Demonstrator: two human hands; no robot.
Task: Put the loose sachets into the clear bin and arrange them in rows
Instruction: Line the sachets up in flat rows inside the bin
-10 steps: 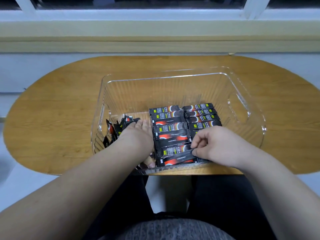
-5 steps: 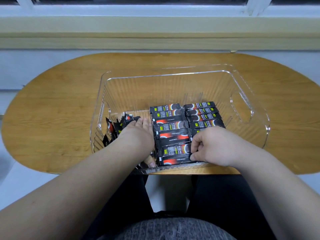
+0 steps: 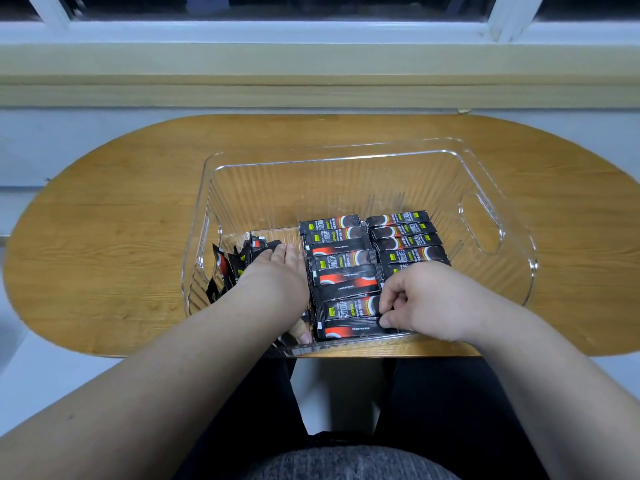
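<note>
Below a pale sill (image 3: 311, 64), an oval wooden table (image 3: 104, 237) is seen from the head view, and a clear bin (image 3: 332, 157) is set on it near the front edge. Two rows (image 3: 341, 258) of black sachets are laid flat side by side on the bin floor, at the middle and right. A pile (image 3: 230, 268) of loose sachets is leant by the left wall. The left hand (image 3: 273, 282) is laid flat between the pile and the middle row, fingers straight and nothing gripped, with its fingertips touching the pile. The right hand (image 3: 426, 299) is curled, and the right end of the front sachet (image 3: 349, 330) of the middle row is pinched between its thumb and fingers, by the near wall. The near part of the right row is hidden under this hand.
</note>
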